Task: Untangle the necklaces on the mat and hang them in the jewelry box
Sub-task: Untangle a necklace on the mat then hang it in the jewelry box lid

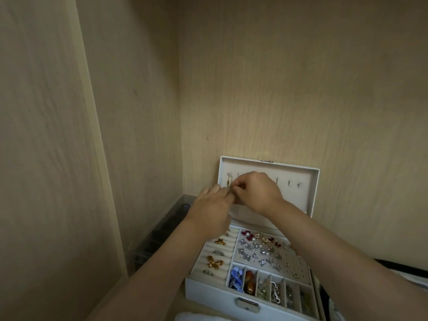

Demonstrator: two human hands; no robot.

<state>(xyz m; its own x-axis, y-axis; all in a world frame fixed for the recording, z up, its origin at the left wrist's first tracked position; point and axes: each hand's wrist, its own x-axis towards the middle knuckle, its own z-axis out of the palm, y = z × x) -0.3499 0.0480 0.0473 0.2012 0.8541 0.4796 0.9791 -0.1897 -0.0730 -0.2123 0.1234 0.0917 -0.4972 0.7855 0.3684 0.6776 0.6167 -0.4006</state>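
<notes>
The necklace (228,184) is up by the top left corner of the jewelry box (209,288) lid (310,181), right at the leftmost hooks. All I can make out is a thin gold bit, probably the clasp end; the hands cover the rest. A few bare hooks (359,184) show toward the lid's right edge.

In the tray below: a gold butterfly (214,262) in the ring rolls along the left edge, a pile of silver and red earrings (261,249) on the panel beside it, and blue beads (236,278) in the front row of little slots. There's a metal latch (247,304) on the front wall.

Both forearms reach over the tray. The left hand (212,203) has its fingertips drawn together on the gold bit, and the right hand (257,193) has its fingers curled, pinching it from the other side.

The box sits on a pale wood shelf (139,295), lid upright at the back panel. A dark plastic organizer (166,232) is squeezed in by the shelf's left back corner, with something white (201,317) at the front edge.
</notes>
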